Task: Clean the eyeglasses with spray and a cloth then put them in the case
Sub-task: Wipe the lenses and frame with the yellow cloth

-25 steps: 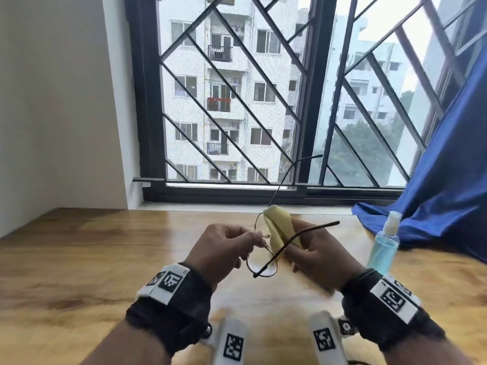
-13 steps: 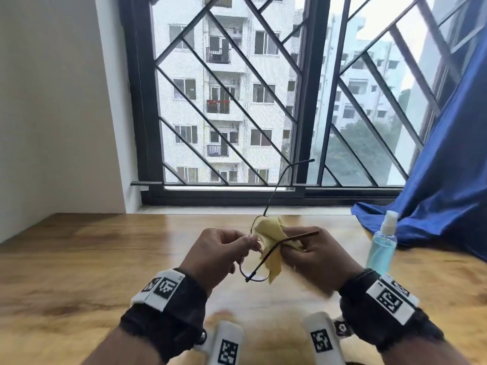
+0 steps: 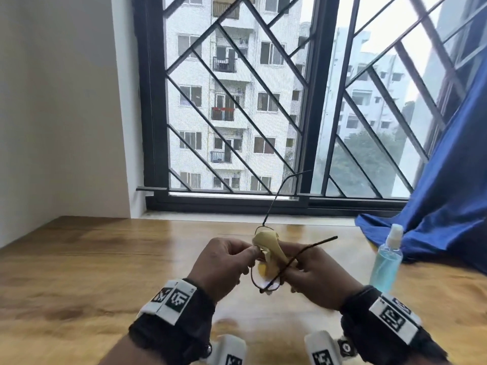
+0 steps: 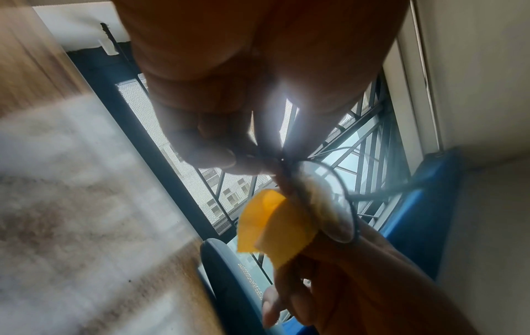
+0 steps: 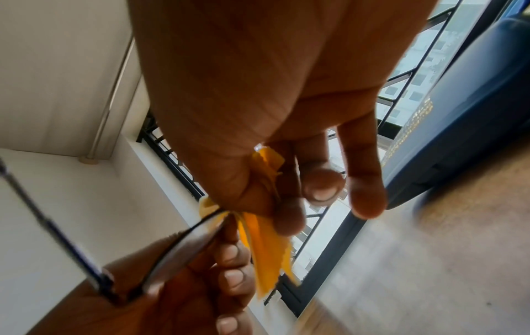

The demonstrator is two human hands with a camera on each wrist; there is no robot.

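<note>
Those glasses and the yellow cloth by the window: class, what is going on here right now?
A person is wiping a pair of eyeglasses above a wooden table. The left hand pinches the thin dark frame, its arms unfolded. The right hand pinches a yellow cloth over one lens. A spray bottle of blue liquid stands upright on the table to the right, beside a blue curtain. The glasses are not yet in any case.
</note>
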